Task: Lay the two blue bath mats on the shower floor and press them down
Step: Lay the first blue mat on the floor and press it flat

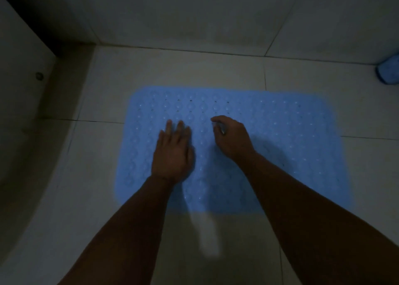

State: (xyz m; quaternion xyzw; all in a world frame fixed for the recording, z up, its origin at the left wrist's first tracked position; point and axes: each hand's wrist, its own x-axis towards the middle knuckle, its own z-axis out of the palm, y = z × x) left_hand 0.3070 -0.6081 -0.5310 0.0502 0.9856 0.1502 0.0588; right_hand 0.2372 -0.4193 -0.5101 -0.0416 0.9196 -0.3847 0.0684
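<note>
On the pale tiled floor point(216, 68) a blue mat point(291, 144) lies flat and spread out, dotted with rows of small holes, its far edge near the foot of the wall point(194, 14). Both hands are over its left half. The left hand point(172, 153) lies palm down on the mat with fingers straight and close together, pointing at the far edge. The right hand point(232, 139) is just beside it to the right, its fingers curled under, knuckles up, fingertips down at the mat's surface; whether they pinch anything cannot be told in the dim light. Both forearms reach in from the near edge, crossing the mat's near side. The mat's right half is bare, with a shadow falling on it beside the right forearm.

Well apart, at the frame's right edge by the wall, sits a second blue thing point(388, 71), seemingly rolled or bunched; it is cut off by the frame. To the left, a raised kerb point(62, 79) runs along the floor, with a small round metal fitting point(39, 75) on the surface beyond it. A dark vertical strip point(36, 25) fills the corner above.
</note>
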